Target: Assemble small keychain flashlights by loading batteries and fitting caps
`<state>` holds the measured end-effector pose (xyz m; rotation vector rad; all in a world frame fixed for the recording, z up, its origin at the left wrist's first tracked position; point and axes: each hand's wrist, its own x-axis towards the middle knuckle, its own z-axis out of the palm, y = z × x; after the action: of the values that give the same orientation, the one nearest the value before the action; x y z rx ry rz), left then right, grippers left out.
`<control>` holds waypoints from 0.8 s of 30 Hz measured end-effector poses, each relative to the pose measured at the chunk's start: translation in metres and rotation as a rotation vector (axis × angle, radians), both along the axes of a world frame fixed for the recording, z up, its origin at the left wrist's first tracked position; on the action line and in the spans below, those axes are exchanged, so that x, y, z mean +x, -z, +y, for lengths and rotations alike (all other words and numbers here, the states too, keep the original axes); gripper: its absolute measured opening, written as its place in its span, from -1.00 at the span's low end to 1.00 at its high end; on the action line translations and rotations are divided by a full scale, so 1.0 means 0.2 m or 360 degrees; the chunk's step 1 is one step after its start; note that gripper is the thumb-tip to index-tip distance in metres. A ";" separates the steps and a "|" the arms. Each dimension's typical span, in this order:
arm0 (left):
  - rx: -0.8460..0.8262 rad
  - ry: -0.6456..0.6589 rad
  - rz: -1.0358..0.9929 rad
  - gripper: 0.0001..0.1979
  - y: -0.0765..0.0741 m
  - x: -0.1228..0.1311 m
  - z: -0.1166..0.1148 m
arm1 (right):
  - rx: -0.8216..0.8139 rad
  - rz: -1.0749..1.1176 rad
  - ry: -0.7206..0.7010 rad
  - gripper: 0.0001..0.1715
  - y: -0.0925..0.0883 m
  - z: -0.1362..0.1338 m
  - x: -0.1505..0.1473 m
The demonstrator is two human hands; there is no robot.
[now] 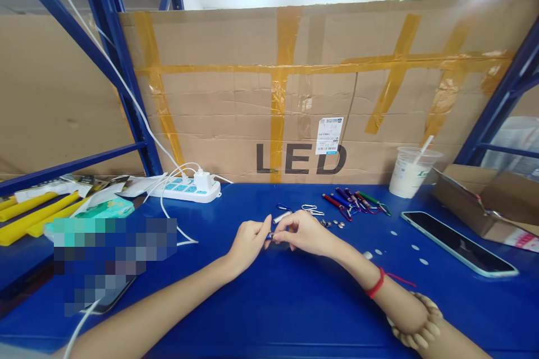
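Observation:
My left hand (248,240) and my right hand (305,231) meet over the middle of the blue table (269,303). Both pinch a small blue keychain flashlight (270,235) between their fingertips. Just behind the hands lie a silver flashlight body (281,216) with a blue carabiner (282,207) and a silver carabiner clip (312,210). A few small button cells (332,224) lie to the right of my right hand. Further back right is a bunch of coloured keychain flashlights (356,202).
A white power strip (185,188) with a charger and cables sits back left. Yellow strips (33,210) and a green packet lie at the left. A plastic cup with a straw (410,171), a phone (457,241) and an open cardboard box (484,202) stand at the right. A cardboard wall backs the table.

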<state>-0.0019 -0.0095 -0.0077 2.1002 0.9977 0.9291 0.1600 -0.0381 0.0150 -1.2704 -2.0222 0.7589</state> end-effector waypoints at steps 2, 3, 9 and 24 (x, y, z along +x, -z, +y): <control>0.0001 -0.0005 0.0006 -0.37 0.00 0.00 0.00 | -0.0016 -0.0008 0.0006 -0.78 0.00 0.00 0.00; 0.0005 -0.0008 0.0007 -0.37 0.00 0.00 0.00 | -0.0025 -0.0005 0.0007 -0.78 0.00 0.00 0.00; 0.0020 -0.0010 0.0021 -0.37 0.00 0.00 0.00 | -0.0100 0.0083 -0.0016 -0.75 -0.01 -0.01 -0.01; -0.0021 0.0125 -0.0069 -0.54 -0.02 0.01 -0.03 | -0.0419 0.0422 -0.0080 -0.60 -0.04 0.02 0.03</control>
<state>-0.0007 -0.0155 -0.0034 2.0842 0.8905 0.9223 0.1651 -0.0349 0.0235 -1.1907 -1.7878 1.1833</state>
